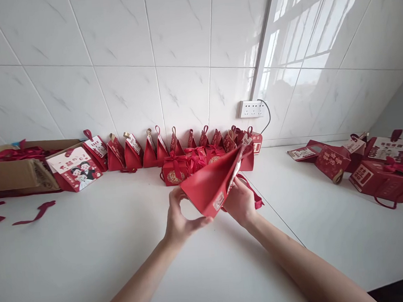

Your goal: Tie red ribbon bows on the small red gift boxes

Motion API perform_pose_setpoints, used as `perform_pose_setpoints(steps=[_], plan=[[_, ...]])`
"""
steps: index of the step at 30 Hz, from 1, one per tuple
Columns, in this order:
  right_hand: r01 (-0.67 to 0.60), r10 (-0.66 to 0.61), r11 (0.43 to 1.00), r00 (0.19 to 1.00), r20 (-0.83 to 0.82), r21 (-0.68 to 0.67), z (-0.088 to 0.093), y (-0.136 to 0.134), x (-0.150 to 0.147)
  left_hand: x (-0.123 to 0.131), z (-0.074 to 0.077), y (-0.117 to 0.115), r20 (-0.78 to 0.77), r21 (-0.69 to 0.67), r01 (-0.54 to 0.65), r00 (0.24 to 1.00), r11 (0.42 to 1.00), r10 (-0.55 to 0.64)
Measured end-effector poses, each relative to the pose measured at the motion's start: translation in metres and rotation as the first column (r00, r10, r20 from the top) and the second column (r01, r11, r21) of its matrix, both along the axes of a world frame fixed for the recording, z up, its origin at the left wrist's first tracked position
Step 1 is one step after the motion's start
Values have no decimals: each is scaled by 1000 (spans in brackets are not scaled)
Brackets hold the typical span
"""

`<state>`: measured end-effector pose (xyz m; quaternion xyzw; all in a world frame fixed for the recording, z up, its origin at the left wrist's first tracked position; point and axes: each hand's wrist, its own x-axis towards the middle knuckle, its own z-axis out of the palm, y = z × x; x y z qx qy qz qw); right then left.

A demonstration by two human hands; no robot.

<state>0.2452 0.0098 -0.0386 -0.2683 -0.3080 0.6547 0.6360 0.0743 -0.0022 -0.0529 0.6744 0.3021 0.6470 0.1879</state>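
A red paper gift box (pixel 209 182) with slanting sides is held tilted above the white table, its narrow end pointing up and right. At its lower left edge, my left hand (pixel 180 217) grips it, thumb underneath near the bottom corner. My right hand (pixel 241 202) holds its right side, where the fingers are partly hidden behind the printed panel. A small pale label (pixel 219 201) shows on the face turned to me. Dark red ribbon (pixel 256 195) hangs beyond my right hand. Just behind the held box stand small red boxes with bows (pixel 175 170).
Along the tiled wall runs a row of red gift boxes (pixel 149 152) with ribbon loops. An open cardboard carton (pixel 20 175) with red ribbon sits at left, beside loose ribbon pieces (pixel 36 214). More red boxes (pixel 386 179) cluster at right. A power strip (pixel 252 109) is on the wall.
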Motion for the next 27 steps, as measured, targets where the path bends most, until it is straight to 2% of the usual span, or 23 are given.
perform_pose_setpoints(steps=[2,4,8,10,17,21,24,27], plan=[[4,-5,998,1000,-6,-57,-2,2,0,0,5,-1,91,-187,75,994,979,-59],[24,-24,991,1000,-2,-131,-3,4,0,1,10,-2,157,-335,150,982,930,-102],[14,-9,965,1000,20,-261,-4,8,1,1,16,-4,265,-520,268,953,811,-145],[-15,22,962,999,23,-272,-3,8,0,0,17,-3,321,-530,320,933,785,-164],[-68,82,972,995,54,-225,-2,3,-2,-2,15,1,391,-489,358,905,796,-166],[-91,102,980,993,55,-178,0,2,1,-2,13,5,457,-534,409,876,740,-154],[-95,107,992,981,160,-78,8,-2,0,-2,12,8,504,-585,436,856,683,-115],[7,-40,995,938,345,99,20,-14,-1,-3,11,10,498,-598,404,864,692,-74]])
